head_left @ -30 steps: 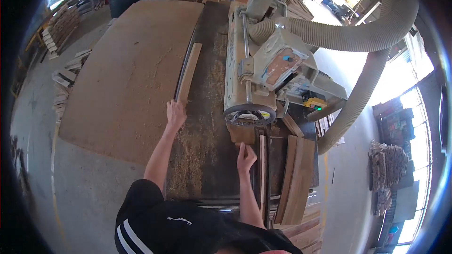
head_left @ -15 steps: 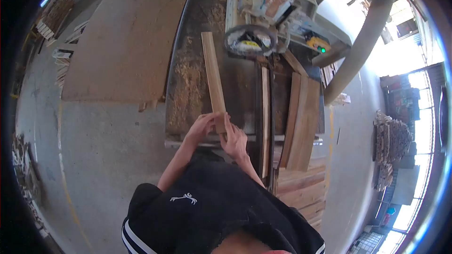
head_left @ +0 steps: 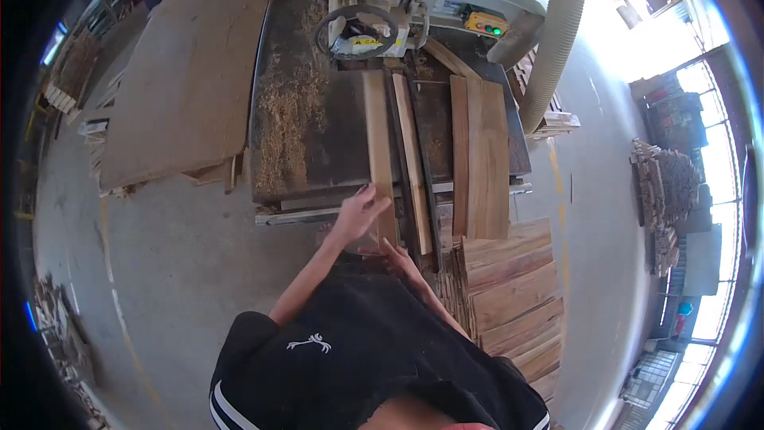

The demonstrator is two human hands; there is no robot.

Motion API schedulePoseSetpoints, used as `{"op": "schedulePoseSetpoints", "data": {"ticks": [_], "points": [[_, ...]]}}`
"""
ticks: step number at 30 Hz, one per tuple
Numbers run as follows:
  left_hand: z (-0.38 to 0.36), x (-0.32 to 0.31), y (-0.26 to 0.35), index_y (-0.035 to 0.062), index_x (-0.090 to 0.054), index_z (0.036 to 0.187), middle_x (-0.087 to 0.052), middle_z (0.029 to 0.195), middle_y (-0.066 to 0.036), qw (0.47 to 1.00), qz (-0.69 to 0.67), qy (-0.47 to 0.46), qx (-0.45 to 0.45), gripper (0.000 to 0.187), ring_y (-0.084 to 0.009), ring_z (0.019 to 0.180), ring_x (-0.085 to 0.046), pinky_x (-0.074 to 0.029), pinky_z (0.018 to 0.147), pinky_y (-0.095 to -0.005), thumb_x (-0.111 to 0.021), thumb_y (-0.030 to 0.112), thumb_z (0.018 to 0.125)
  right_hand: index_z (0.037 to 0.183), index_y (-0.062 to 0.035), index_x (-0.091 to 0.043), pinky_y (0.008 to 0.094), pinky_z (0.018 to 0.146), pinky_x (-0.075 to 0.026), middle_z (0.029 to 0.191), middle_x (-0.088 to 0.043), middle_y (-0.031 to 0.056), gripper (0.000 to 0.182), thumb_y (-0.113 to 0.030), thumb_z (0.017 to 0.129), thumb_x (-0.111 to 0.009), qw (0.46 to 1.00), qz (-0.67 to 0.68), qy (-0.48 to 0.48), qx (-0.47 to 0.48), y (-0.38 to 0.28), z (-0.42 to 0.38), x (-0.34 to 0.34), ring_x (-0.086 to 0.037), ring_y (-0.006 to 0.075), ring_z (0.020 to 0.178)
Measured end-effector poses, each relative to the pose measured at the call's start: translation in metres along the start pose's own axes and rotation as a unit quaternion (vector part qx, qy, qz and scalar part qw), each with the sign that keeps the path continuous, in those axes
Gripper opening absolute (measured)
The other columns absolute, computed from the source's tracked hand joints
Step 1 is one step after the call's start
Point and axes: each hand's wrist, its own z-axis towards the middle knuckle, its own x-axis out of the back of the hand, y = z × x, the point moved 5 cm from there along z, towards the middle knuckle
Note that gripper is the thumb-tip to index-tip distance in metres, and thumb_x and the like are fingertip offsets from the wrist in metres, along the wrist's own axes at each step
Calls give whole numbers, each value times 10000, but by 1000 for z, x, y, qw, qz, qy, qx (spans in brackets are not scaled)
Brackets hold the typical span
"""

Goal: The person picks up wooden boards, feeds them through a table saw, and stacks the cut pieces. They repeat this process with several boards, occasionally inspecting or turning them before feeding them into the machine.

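A long, narrow wooden strip [head_left: 379, 139], slightly blurred, lies lengthwise over the dark metal machine table [head_left: 342, 143], its near end overhanging the front edge. My left hand [head_left: 358, 213] grips it from the left side, thumb across the top. At the near end, my right hand [head_left: 398, 259] holds it low down, with its fingers partly hidden. Just right of this strip, another pale strip [head_left: 411, 159] lies between dark guide rails [head_left: 426, 183]. Beyond the strip's far end stands the machine head with its handwheel [head_left: 356, 32].
Several wider boards [head_left: 485, 151] lie on the table's right side, above a stack of planks [head_left: 513, 295]. A large brown panel [head_left: 187, 72] is at left, and sawdust [head_left: 282, 135] covers the table's left part. A ribbed hose [head_left: 557, 40] hangs at right.
The strip has shifted right, close beside the guide rails, and runs nearly parallel to them. My right hand is lower at its near end. The view has shifted too.
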Motion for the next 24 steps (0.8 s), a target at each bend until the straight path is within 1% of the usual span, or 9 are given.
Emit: {"op": "schedulePoseSetpoints", "data": {"ticks": [2,5,8,11,14,15,18,19,24], "points": [[-1,-16,8,-198,-566,1417,-543,1514,-363,974,192,32,-112,985,-415,1538,-432,-339,1269,-484,-673,679,979,1451,-64,-610,356,912,-558,1460,-682,149,544,-503,1148,-507,992,119,-22,-37,6,-4,-6,-685,218,1224],[11,-32,13,-231,-530,1427,-291,1674,-409,921,345,15,-181,1195,-514,1643,-86,-128,1307,-678,-602,838,897,1537,-79,-561,409,1052,-535,1453,-665,135,595,-525,1158,-457,956,291,-23,-17,30,32,18,-659,257,1279],[34,-34,14,-207,-528,1460,-298,1689,-379,885,438,-37,-152,1287,-480,1660,-24,6,1234,-810,-485,932,862,1444,-118,-595,422,1065,-502,1385,-677,76,518,-525,1130,-532,949,315,-5,-22,45,60,26,-612,252,1300],[57,-31,15,-195,-579,1427,-314,1688,-370,854,488,11,-180,1309,-473,1661,-58,21,1221,-825,-435,968,845,1386,-131,-642,445,1024,-526,1323,-693,85,507,-549,1109,-569,959,278,46,-23,8,62,11,-654,238,1215],[83,-13,37,-182,-641,1370,-323,1678,-379,863,488,-77,-106,1321,-468,1661,-74,18,1228,-818,-392,997,829,1298,-136,-677,458,930,-569,1214,-721,86,489,-567,1070,-635,973,165,164,-4,-8,75,10,-706,241,1094],[94,-11,30,-132,-735,1268,-313,1679,-390,862,486,-51,-135,1277,-478,1655,-100,6,1235,-812,-365,1008,828,1131,-132,-669,408,710,-571,973,-700,45,446,-567,1037,-694,961,177,211,10,-16,80,9,-705,205,842],[120,-3,31,-111,-805,1008,-304,1688,-388,854,496,-86,-133,1220,-520,1643,-95,13,1233,-822,-372,1016,831,956,-137,-594,333,543,-464,775,-578,-25,413,-522,1040,-718,951,239,196,7,-13,123,27,-590,142,655],[125,0,33,-89,-818,1002,-290,1694,-390,838,519,-86,-143,1204,-511,1643,-121,5,1230,-826,-373,1016,830,880,-145,-536,298,475,-352,687,-457,-61,443,-512,1043,-721,942,250,222,26,-25,124,20,-453,98,552],[164,23,38,-67,-795,1180,-288,1689,-400,822,539,-120,-139,1240,-506,1634,-174,-44,1225,-830,-348,1028,809,879,-88,-613,285,436,-305,655,-456,-53,425,-458,1079,-677,945,189,263,43,-69,141,5,-438,95,506]]}}
